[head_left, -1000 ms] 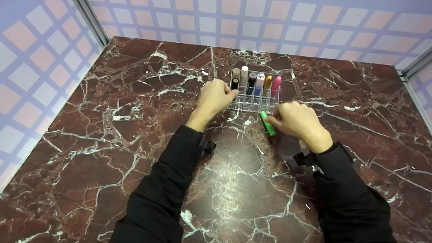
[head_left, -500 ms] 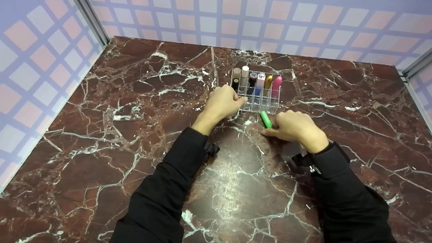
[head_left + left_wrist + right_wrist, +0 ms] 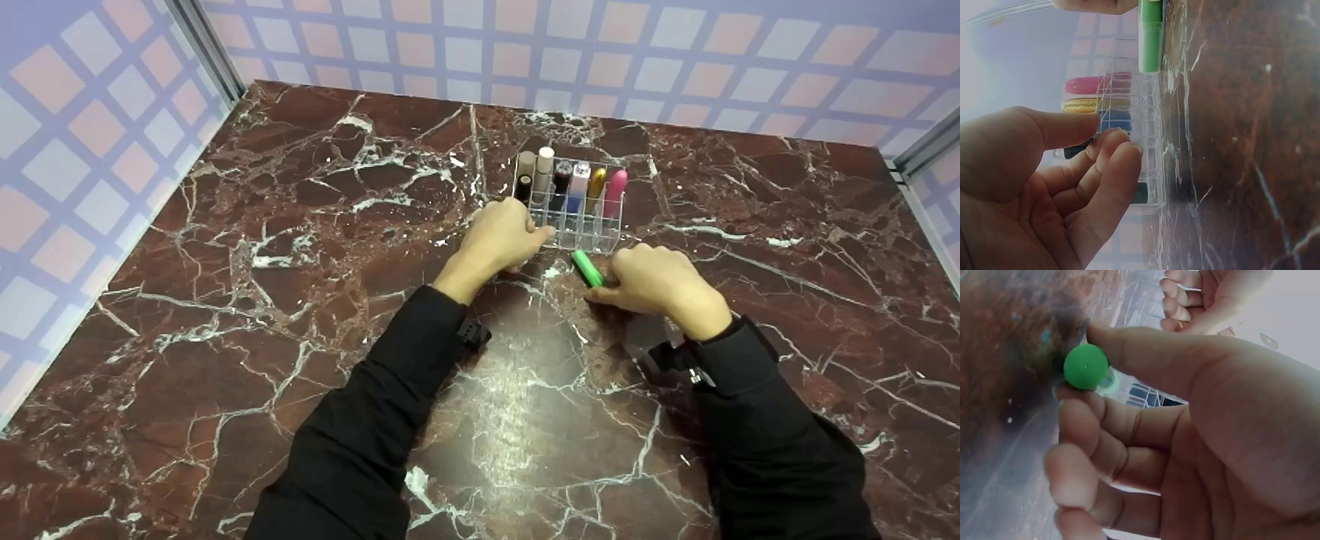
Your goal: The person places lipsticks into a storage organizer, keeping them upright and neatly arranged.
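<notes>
My right hand (image 3: 660, 281) pinches a slim green tube (image 3: 587, 268) between thumb and fingers. The tube lies slanted, low over the table, its far end pointing at a clear compartment rack (image 3: 579, 238). In the right wrist view its round green end (image 3: 1085, 367) sits between thumb and forefinger. My left hand (image 3: 499, 236) is at the rack's front left corner and hides part of it. Seen from the left wrist, its fingers (image 3: 1113, 180) are loosely bent with nothing between them and the thumb; whether they touch the rack cannot be told.
Lipstick-like tubes stand in the rack: a white-capped one (image 3: 545, 166), a gold one (image 3: 596, 183), a pink one (image 3: 616, 184) and several others. The front compartments on the right hold nothing visible. A tiled wall panel (image 3: 465, 52) closes off the back of the marbled table (image 3: 300, 360).
My right hand has moved down along the green tube and taken hold of it; the tube has shifted slightly left. My left hand has come from the rack's left side toward its front.
</notes>
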Tool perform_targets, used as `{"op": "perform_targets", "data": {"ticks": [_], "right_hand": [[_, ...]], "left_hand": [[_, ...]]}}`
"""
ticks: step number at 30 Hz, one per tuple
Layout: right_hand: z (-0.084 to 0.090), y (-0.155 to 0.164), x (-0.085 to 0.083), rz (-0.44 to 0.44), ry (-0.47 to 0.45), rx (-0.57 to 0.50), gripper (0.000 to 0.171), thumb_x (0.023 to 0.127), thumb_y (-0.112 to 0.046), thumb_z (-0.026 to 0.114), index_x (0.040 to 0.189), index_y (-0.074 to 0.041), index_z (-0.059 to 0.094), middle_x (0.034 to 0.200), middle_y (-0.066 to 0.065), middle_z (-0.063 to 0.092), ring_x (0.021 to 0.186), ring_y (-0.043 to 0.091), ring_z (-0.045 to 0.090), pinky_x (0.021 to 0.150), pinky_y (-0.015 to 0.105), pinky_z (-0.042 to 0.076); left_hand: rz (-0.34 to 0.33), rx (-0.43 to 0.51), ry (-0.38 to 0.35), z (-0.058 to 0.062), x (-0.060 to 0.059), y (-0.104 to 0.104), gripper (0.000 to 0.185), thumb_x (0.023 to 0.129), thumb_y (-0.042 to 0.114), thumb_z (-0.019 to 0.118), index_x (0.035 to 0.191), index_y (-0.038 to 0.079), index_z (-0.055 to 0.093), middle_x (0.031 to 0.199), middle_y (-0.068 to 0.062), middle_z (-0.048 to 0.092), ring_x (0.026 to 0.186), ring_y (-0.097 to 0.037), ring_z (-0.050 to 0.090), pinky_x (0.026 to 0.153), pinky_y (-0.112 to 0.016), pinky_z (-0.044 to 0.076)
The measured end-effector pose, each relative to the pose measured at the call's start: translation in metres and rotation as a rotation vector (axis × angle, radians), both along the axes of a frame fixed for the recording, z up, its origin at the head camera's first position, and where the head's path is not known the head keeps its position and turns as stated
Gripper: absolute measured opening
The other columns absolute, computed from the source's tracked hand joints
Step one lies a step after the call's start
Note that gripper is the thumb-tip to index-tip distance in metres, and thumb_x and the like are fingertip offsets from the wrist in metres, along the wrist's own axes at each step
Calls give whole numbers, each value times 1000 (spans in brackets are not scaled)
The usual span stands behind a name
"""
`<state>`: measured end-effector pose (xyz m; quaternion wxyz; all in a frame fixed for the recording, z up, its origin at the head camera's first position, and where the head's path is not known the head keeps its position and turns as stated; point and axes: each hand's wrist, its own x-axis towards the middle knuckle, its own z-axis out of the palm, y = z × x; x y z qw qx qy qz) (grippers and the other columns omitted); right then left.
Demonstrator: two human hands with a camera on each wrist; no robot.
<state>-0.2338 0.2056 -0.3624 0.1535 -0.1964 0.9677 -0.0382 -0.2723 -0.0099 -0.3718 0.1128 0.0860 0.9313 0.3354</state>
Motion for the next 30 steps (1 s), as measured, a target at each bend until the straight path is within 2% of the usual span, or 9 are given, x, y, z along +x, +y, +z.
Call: {"op": "perform_targets", "data": {"ticks": [3,9,11,14,17,20,24,26,30], "right_hand": [[2,-1,1,20,23,-34,50,93,-49,70,59,-19,49,57,-2,50,53,17,47,49,35,39],[7,-4,4,36,62,-102,45,95,-45,68,61,-18,56,55,-3,51,49,14,47,46,32,38],[9,-4,5,31,85,-114,45,96,-45,68,61,-19,56,54,-3,51,49,15,47,46,33,38],[11,-5,6,12,115,-128,46,95,-46,68,60,-18,57,54,-3,52,48,16,48,45,34,38],[11,-6,6,-8,159,-146,46,96,-46,67,61,-18,58,54,-2,53,48,17,49,45,35,39],[11,-8,7,-24,214,-173,45,96,-45,66,63,-16,57,54,-2,52,47,18,49,45,36,39],[11,-11,8,-37,278,-226,42,96,-44,66,67,-14,61,54,-2,51,47,19,50,45,37,40],[11,-13,9,-40,305,-255,39,96,-42,67,68,-15,65,54,-3,53,47,19,50,45,37,41],[12,-15,10,-44,337,-290,35,95,-40,68,71,-15,68,55,-3,57,47,19,50,44,37,40]], "left_hand": [[3,-3,-24,1,0,1,52,98,41,67,56,17,48,48,5,51,46,-13,59,39,-20,40],[2,11,-14,2,0,0,55,96,53,65,57,18,48,47,6,47,40,-7,47,39,-20,35],[5,35,8,2,-1,-1,54,96,53,64,58,17,52,48,6,48,40,-7,45,39,-21,33],[14,104,25,3,-2,-2,50,97,51,64,68,11,66,52,2,57,43,-9,52,40,-21,36],[9,208,13,3,-2,-2,42,98,47,65,90,7,75,66,-5,68,50,-12,60,44,-21,42],[-23,338,3,2,-4,-2,37,98,42,67,106,7,76,85,-12,74,65,-19,68,54,-23,52],[-68,568,-22,1,-7,0,35,98,34,70,114,3,72,99,-19,72,89,-34,69,76,-35,58],[-68,692,-62,2,-8,1,36,97,29,71,117,-1,70,103,-19,71,98,-38,68,85,-40,58],[-39,842,-150,4,-8,3,40,96,26,72,124,-1,65,107,-13,71,100,-33,69,91,-39,57]]}}
